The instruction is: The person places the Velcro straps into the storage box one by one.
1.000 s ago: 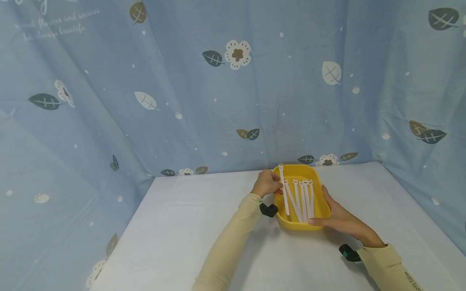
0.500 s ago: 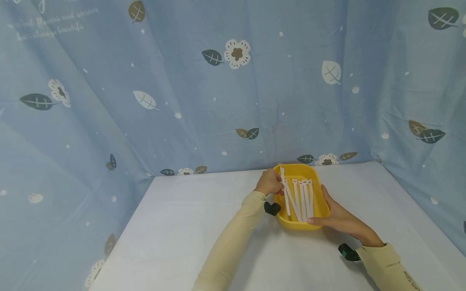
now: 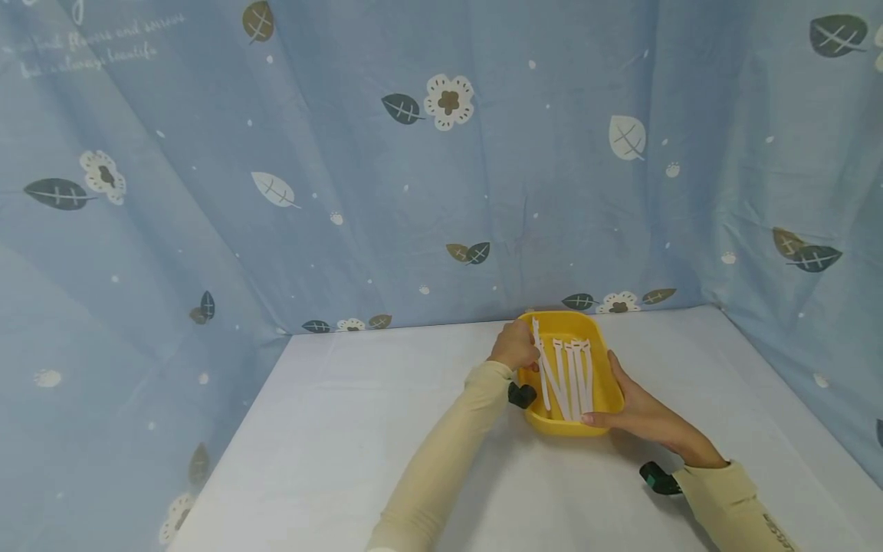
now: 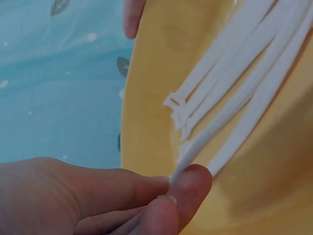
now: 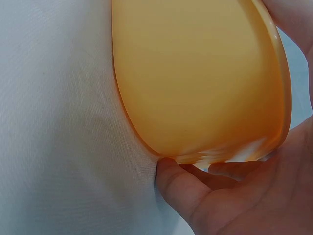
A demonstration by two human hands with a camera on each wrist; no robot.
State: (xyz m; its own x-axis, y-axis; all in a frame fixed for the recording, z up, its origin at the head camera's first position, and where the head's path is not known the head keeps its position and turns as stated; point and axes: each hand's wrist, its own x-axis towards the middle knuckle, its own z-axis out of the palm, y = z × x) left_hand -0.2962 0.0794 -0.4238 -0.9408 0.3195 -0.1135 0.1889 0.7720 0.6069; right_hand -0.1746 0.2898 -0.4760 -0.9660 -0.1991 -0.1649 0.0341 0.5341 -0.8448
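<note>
In the head view a yellow plastic tray (image 3: 605, 383) stands on the table near its back edge. Several white cable straps (image 3: 575, 379) with slotted heads lie lengthwise in it, roughly side by side. My left hand (image 3: 513, 345) is at the tray's left rim and pinches one white strap (image 4: 215, 129) near its end between thumb and fingers. That strap lies along the tray's left side, close to another slanted one. My right hand (image 3: 645, 414) grips the tray's near right corner, thumb on the front rim and fingers along the right side.
A white cloth covers the table (image 3: 359, 429). Behind and at both sides hangs a blue curtain (image 3: 414, 192) printed with leaves and flowers, close to the tray's far end. A dark wrist camera (image 3: 522, 395) sits beside the tray's left wall.
My left hand has moved slightly right and the strap it pinches has come a little lower and closer to the slanted one. The right hand and tray stay almost in place.
</note>
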